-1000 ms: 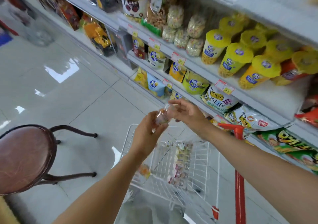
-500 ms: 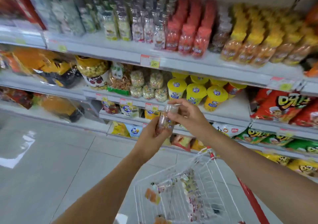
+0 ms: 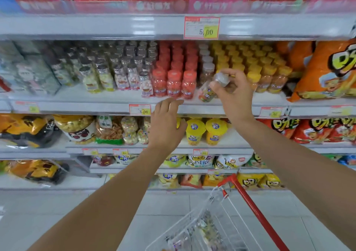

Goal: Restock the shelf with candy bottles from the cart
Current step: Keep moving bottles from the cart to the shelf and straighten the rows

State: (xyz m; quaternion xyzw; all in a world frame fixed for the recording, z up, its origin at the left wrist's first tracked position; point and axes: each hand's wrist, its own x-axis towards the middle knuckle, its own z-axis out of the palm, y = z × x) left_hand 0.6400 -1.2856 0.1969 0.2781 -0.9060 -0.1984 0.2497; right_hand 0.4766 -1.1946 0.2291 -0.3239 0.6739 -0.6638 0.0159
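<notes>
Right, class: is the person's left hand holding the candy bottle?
No, the right hand grips the candy bottle by its cap, while the left hand is open and holds nothing.

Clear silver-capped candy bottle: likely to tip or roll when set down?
Likely tippy: the clear silver-capped candy bottle is tall, narrow and tilted. Round, so it probably rolls if toppled. Seems light: the right hand holds it by the cap.

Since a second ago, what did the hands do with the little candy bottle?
The left hand let go and is open by the shelf edge. The right hand alone carried the candy bottle up to the shelf, gripping its cap. The cart still holds more candy.
</notes>
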